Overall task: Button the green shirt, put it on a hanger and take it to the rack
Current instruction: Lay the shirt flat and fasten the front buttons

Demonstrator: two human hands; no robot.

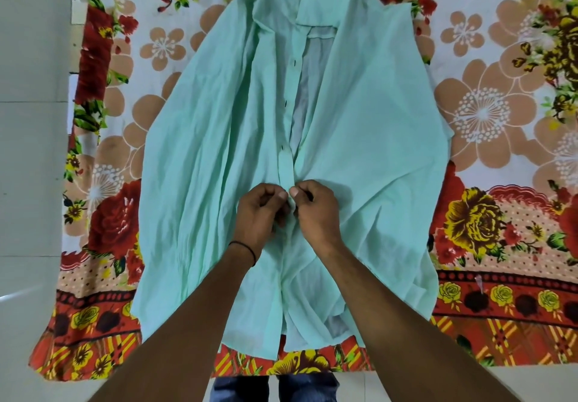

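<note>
The pale green shirt (369,126) lies face up and spread on a flowered bedsheet, collar at the far end, hem near me. Its front is open above my hands, showing the grey inside and small dark buttons along the left placket. My left hand (261,214) and my right hand (316,211) meet at the middle of the placket, each pinching a front edge between thumb and fingers. The two edges are pulled together there. Any button under my fingertips is hidden. No hanger or rack is in view.
The flowered bedsheet (488,114) covers the surface under the shirt and hangs over the near edge. A pale tiled floor (31,151) runs along the left. Blue jeans (275,389) show at the bottom edge.
</note>
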